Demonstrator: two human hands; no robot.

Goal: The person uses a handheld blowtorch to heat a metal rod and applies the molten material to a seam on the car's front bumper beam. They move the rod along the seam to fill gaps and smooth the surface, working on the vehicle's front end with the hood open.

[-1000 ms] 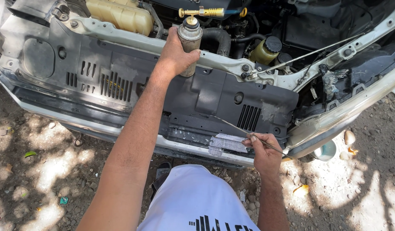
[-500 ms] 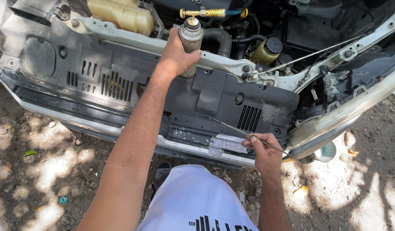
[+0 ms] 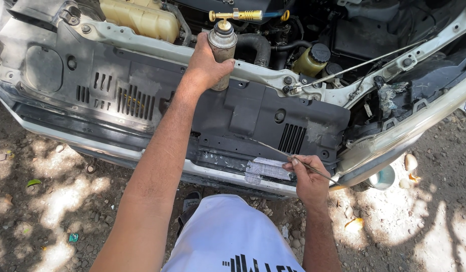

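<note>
My left hand grips a silver gas canister topped with a brass torch head, held upright over the white crossmember of an open car front. My right hand pinches a thin metal rod that slants up to the left across the dark plastic panel. The hand rests beside a whitish, rough patch on the panel's lower edge, just left of the fingers.
A yellowish coolant tank sits at the back left and a yellow fluid reservoir with a black cap at centre right. A prop rod crosses the bay. Dirt and stones lie below; my white-clad knee is in front.
</note>
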